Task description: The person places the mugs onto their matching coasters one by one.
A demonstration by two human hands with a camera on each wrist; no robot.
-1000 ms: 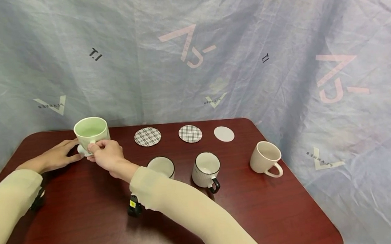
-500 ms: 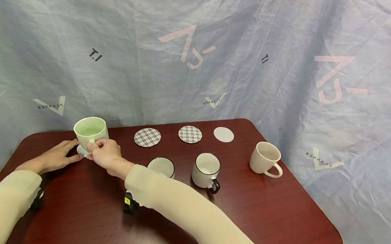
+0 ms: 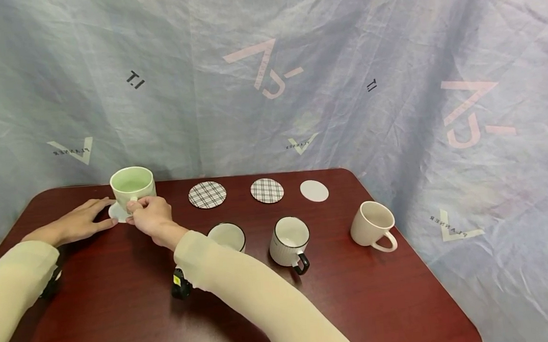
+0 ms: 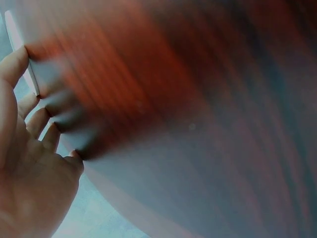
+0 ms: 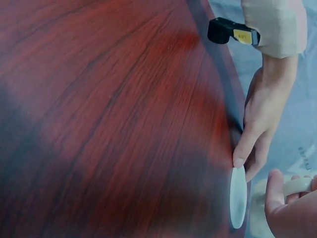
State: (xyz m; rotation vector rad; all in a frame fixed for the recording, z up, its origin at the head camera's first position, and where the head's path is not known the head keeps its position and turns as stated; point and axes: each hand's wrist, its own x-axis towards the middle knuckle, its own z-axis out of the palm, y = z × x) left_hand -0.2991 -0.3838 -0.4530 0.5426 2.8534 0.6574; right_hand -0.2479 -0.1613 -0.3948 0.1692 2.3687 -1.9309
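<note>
Now the right hand (image 3: 151,215) grips the green mug (image 3: 133,186) by its handle, seemingly just above the white coaster (image 3: 116,212); the left hand (image 3: 80,223), fingers straight, touches that coaster.

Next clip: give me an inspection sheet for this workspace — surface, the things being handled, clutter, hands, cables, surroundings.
Surface: dark red wood-grain table, rounded corners.
Things in hand: green mug upright, over the white coaster; contact between them cannot be told.
Clutter: two plaid coasters and a plain white coaster in a back row; two black-rimmed mugs and a cream mug in front.
Hands: right hand pinches the green mug's handle; left hand lies flat, fingertips at the white coaster's edge.
Cables: nothing seen.
Surroundings: wrinkled blue-grey printed backdrop behind the table.
</note>
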